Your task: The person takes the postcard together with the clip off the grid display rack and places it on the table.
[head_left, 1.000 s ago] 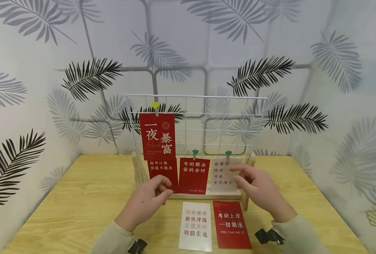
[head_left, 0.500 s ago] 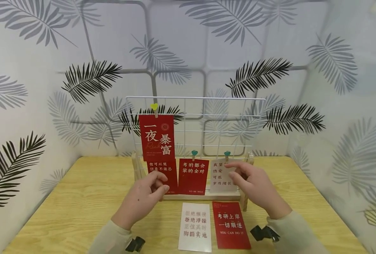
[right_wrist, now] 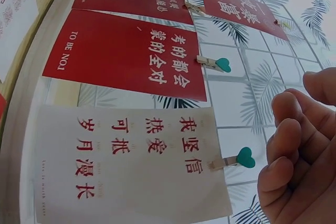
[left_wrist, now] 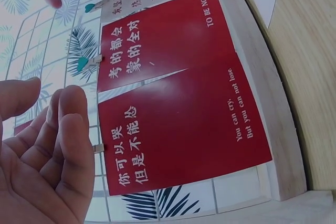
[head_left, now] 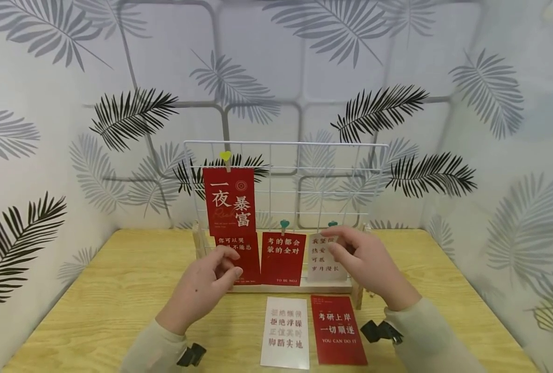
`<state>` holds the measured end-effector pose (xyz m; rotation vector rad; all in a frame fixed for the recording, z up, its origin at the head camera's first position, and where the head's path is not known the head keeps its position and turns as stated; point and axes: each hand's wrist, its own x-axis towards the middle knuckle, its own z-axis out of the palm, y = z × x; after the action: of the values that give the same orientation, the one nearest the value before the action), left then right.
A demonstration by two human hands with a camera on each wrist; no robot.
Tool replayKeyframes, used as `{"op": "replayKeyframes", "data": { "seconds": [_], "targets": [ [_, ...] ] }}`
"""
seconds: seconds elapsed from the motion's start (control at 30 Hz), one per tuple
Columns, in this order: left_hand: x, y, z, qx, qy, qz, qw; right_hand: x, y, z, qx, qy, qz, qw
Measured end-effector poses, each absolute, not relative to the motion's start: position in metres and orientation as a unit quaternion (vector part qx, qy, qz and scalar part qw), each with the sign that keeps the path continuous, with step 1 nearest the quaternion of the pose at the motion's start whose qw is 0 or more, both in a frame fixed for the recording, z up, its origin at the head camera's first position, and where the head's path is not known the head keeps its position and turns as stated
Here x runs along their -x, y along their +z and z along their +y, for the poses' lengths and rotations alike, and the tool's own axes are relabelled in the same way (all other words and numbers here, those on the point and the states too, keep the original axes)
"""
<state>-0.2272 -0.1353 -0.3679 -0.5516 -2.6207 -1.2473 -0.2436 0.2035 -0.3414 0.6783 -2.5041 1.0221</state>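
Note:
My left hand [head_left: 201, 290] hovers before the lower-left red card [left_wrist: 184, 124], its fingers loosely bent around nothing. My right hand [head_left: 369, 264], likewise holding nothing, is in front of the white card [right_wrist: 131, 166] at the lower right of a wire grid rack [head_left: 285, 142]. That card hangs from a clothespin with a teal heart [right_wrist: 245, 157]. Between the two hangs another red card [head_left: 282, 264] on a second teal-heart clothespin [head_left: 284, 224]. Higher at left, a red card [head_left: 229, 202] hangs from a yellow-heart clothespin [head_left: 225, 155] and overlaps the top of the lower-left card in the head view.
The rack's pale wooden base [head_left: 295, 288] stands on a wood-grain table [head_left: 99, 300]. In front of it a white card [head_left: 284, 331] and a red card [head_left: 338, 331] lie side by side. A leaf-patterned wall [head_left: 267, 62] rises behind.
Both hands have drifted left, the left one a little lower and the right one slightly higher across the white card. The cards hang and lie as before; the head view has shifted slightly.

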Motion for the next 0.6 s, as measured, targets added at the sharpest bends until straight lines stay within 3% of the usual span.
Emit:
{"op": "replayKeyframes", "data": {
  "seconds": [0.6],
  "targets": [
    [0.234,-0.356,-0.149,0.189,-0.399,-0.884,0.152,0.248,-0.321,0.188,-0.241,0.358,-0.886,0.170]
  ]
}}
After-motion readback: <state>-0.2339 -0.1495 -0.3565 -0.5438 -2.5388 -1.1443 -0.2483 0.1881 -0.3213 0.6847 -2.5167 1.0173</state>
